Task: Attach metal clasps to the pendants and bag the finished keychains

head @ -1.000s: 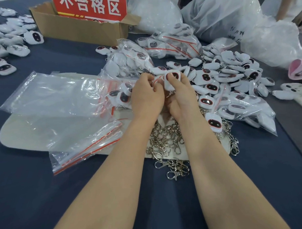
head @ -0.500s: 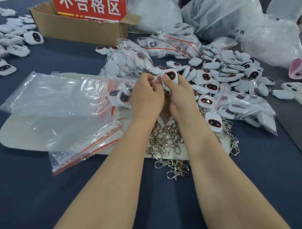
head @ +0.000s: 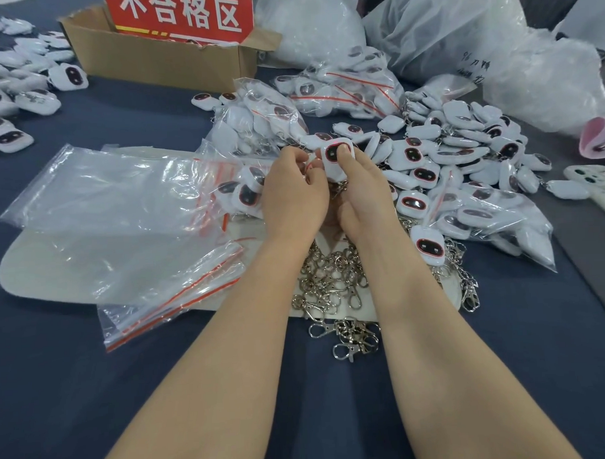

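My right hand (head: 361, 193) grips a white pendant (head: 334, 161) with a dark, red-rimmed face, thumb pressed on its front. My left hand (head: 293, 192) is curled beside it, fingertips pinching something small at the pendant's left edge; what it pinches is hidden. A metal clasp (head: 341, 188) shows between the two hands, below the pendant. A pile of loose metal clasps (head: 334, 283) lies under my wrists. Loose pendants (head: 439, 152) are heaped to the right. Empty zip bags (head: 115, 201) lie flat on the left.
Filled bags of pendants (head: 344, 90) sit beyond my hands. A cardboard box (head: 165, 59) with a red sign stands at the back left. More pendants (head: 8, 102) lie far left. Big white plastic sacks (head: 476, 41) fill the back right. A beige mat (head: 31, 273) covers the dark blue table (head: 77, 391).
The pendant has turned in my right hand so its dark face shows more fully. Both hands have stayed in place above the clasp pile.
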Motion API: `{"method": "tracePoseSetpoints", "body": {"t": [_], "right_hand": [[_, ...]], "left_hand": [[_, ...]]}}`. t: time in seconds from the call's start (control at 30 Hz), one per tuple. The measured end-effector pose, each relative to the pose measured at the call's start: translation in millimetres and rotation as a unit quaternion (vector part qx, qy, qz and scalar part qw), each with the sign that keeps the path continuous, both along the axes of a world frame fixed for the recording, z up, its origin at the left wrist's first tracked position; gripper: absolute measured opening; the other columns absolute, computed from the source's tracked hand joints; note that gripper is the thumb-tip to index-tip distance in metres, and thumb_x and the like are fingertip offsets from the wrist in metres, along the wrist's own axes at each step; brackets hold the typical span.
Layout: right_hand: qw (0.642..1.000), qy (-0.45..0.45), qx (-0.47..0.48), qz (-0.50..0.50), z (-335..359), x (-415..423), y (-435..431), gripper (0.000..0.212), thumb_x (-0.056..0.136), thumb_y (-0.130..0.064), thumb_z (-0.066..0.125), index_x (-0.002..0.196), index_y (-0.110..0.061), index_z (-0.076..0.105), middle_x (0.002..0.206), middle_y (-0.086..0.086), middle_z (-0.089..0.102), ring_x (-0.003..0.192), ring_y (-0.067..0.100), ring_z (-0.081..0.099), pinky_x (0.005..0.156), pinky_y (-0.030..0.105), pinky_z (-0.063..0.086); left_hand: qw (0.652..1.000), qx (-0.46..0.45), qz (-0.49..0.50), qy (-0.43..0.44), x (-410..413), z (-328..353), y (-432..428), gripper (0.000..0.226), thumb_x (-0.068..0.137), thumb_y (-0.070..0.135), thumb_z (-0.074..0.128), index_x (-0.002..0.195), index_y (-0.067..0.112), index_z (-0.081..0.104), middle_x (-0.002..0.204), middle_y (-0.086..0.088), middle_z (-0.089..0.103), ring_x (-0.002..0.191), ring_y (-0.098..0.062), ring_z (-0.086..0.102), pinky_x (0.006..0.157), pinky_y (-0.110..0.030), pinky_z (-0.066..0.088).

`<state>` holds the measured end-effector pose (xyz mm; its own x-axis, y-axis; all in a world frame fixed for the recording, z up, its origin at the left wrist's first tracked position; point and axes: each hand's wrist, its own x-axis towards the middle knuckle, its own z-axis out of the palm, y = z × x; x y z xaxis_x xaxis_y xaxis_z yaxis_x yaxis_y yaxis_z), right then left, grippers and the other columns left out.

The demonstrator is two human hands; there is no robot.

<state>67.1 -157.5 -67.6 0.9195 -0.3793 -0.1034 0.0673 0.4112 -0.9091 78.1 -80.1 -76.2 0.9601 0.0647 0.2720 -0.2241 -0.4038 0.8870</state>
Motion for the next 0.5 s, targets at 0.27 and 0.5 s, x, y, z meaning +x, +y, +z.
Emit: {"method": "tracePoseSetpoints", "body": {"t": [0.27, 0.5], "right_hand": [[1.000, -0.007, 0.026, 0.016, 0.3, 1.2, 2.0, 0.031, 0.094, 0.011, 0.036, 0.114, 0.004, 0.059, 0.105, 0.019, 0.063, 0.102, 0.027, 0.060, 0.106, 0.049, 0.042], [0.998, -0.026, 0.053, -0.013, 4.0, 3.3, 1.6, 0.031, 0.094, 0.012, 0.036, 0.122, 0.007, 0.049, 0.109, 0.022, 0.063, 0.099, 0.026, 0.064, 0.103, 0.047, 0.045]], "left_hand": [[1.000, -0.001, 0.004, -0.001, -0.4, 0.5, 0.8, 0.010, 0.093, 0.027, 0.051, 0.100, 0.020, 0.053, 0.093, 0.009, 0.059, 0.086, -0.012, 0.057, 0.071, -0.025, 0.039], [1.000, -0.012, -0.003, 0.000, -1.3, 2.2, 2.3, 0.006, 0.092, 0.025, 0.052, 0.098, 0.022, 0.051, 0.086, 0.014, 0.053, 0.081, -0.010, 0.054, 0.072, -0.025, 0.039]]}}
